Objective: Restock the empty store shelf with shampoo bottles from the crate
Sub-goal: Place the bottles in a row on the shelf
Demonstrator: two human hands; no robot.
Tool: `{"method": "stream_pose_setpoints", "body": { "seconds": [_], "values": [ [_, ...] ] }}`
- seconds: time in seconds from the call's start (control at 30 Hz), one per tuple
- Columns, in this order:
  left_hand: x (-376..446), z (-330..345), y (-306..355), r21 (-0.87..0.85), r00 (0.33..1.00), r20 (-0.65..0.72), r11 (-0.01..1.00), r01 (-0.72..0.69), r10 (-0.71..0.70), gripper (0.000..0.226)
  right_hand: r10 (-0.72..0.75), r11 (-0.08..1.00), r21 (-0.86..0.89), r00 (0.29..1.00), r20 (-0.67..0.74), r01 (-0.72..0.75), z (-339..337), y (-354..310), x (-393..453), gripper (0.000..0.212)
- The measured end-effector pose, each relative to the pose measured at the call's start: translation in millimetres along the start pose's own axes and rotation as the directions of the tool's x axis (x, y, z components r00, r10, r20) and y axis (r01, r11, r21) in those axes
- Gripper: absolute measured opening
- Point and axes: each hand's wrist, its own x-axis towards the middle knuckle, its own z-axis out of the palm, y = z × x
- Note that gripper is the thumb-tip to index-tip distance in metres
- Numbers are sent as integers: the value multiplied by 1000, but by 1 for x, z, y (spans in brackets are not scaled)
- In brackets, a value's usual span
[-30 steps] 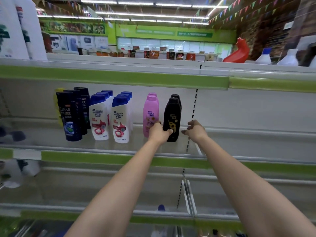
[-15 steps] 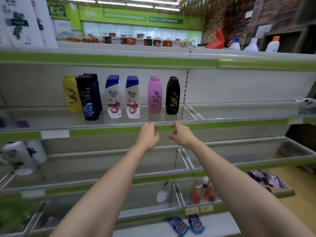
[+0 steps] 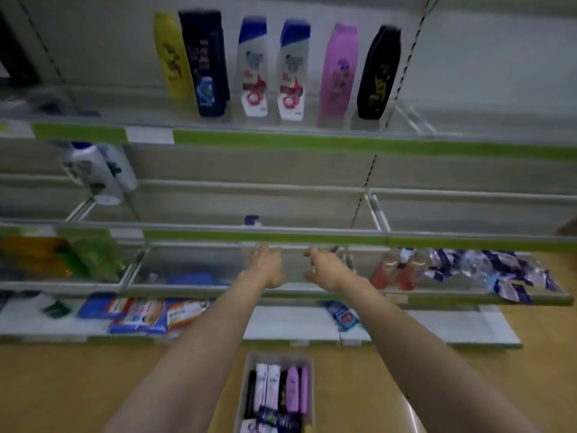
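On the upper shelf (image 3: 281,142) stands a row of shampoo bottles: a yellow bottle (image 3: 171,54), a dark blue bottle (image 3: 204,64), two white bottles with blue caps (image 3: 254,67), a pink bottle (image 3: 337,70) and a black bottle (image 3: 378,73). A grey crate (image 3: 307,359) on the wooden floor between my forearms holds several bottles lying flat, white, pink and dark. My left hand (image 3: 268,267) and my right hand (image 3: 324,270) hang in the air in front of the lower shelves, empty, fingers relaxed.
White bottles (image 3: 93,173) stand at the left of the second shelf. Lower shelves carry green and orange packs (image 3: 62,257), red bottles (image 3: 393,273), purple-white sachets (image 3: 487,270) and blue packets (image 3: 140,314). Wooden floor surrounds the crate.
Both hands have let go of the black bottle and dropped away from the upper shelf. The view has tilted down, so the crate on the floor shows.
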Motion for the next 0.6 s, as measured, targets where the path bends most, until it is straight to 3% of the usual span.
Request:
{"method": "stream_pose_setpoints", "body": {
  "seconds": [0.4, 0.47, 0.6],
  "values": [
    [-38, 159, -34, -7, 935, 318, 986, 166, -155, 56, 65, 992, 86, 958, 278, -92, 158, 56, -21, 54],
    [-44, 173, -37, -18, 925, 342, 983, 180, -164, 57, 54, 995, 70, 953, 299, -78, 174, 63, -26, 54],
    [-39, 227, -46, -58, 910, 377, 976, 211, -174, 53, 124, 973, 135, 917, 380, -187, 234, 88, -29, 59]
  ]
}}
